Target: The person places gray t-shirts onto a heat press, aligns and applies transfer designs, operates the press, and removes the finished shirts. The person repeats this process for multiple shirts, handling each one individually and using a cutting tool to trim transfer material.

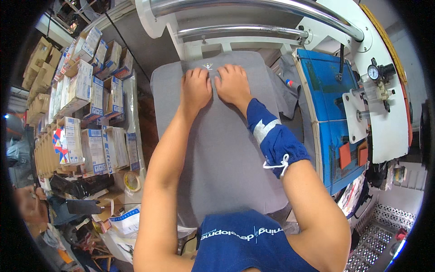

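A grey cloth, apparently a garment, (226, 154) lies stretched over a flat, round-cornered board in front of me. My left hand (196, 88) rests on its far part, palm down, with the fingers stretched away from me. Beside it, my right hand (234, 84) also presses on the cloth, fingers extended and a little bent. Both thumbs point toward each other across a narrow gap. Just beyond that gap sits a small light-coloured print (207, 66) on the cloth. Neither hand shows anything held. A blue sleeve cover (274, 138) with a white drawstring wraps my right forearm.
Chrome bars (253, 10) of a white machine frame span the far side. At right stand a blue panel (328, 113) and a pressure gauge (373, 71). More grey cloth (283, 93) hangs beside the board. Stacked cardboard boxes (74, 90) and a tape roll (132, 181) are at left.
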A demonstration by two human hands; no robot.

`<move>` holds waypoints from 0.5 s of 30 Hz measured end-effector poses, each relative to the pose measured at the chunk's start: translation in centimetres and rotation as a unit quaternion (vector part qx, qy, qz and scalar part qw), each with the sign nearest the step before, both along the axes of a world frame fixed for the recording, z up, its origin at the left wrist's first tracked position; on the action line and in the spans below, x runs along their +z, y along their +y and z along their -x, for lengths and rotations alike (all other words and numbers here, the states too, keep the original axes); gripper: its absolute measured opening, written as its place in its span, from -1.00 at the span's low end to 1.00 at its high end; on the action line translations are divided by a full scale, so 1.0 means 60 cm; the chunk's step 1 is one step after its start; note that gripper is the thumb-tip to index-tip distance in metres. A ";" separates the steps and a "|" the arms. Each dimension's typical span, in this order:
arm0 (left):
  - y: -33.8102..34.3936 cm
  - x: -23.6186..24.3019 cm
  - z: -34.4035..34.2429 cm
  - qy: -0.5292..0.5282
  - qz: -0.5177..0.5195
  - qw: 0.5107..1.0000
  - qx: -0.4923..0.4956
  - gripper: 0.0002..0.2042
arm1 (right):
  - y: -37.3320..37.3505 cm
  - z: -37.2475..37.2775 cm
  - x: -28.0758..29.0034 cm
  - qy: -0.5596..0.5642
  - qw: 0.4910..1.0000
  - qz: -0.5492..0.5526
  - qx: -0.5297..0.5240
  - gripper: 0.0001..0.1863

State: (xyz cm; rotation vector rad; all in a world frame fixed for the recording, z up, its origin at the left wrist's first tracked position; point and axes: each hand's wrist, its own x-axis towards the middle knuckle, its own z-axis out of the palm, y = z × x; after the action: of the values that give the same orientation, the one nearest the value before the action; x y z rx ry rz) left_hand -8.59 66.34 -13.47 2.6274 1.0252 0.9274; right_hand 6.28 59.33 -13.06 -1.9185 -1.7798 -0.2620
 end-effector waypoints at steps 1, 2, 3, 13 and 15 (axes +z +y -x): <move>0.002 -0.001 -0.003 0.003 0.009 1.000 0.019 -0.81 | 0.003 0.002 -0.001 0.020 0.999 0.045 -0.021 -0.66; 0.008 0.000 0.003 0.041 0.018 0.998 0.036 -0.79 | 0.006 -0.008 0.000 0.037 0.997 0.054 -0.044 -0.64; 0.020 0.004 0.015 0.079 0.031 0.995 0.052 -0.78 | 0.006 -0.025 0.003 0.027 0.991 0.106 -0.083 -0.63; -0.290 0.019 0.299 0.131 0.174 0.970 0.109 -0.37 | -0.413 -0.081 -0.020 0.253 0.957 0.087 -0.111 -0.37; -0.385 -0.017 0.357 -0.023 0.262 0.956 0.126 -0.39 | -0.553 -0.044 -0.051 0.424 0.885 0.144 -0.130 -0.37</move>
State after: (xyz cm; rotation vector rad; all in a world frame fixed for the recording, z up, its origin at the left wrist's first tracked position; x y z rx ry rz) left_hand -29.99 43.22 -14.47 2.0614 1.3927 0.6399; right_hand 8.92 26.14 -16.12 -2.0011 -1.0032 0.7002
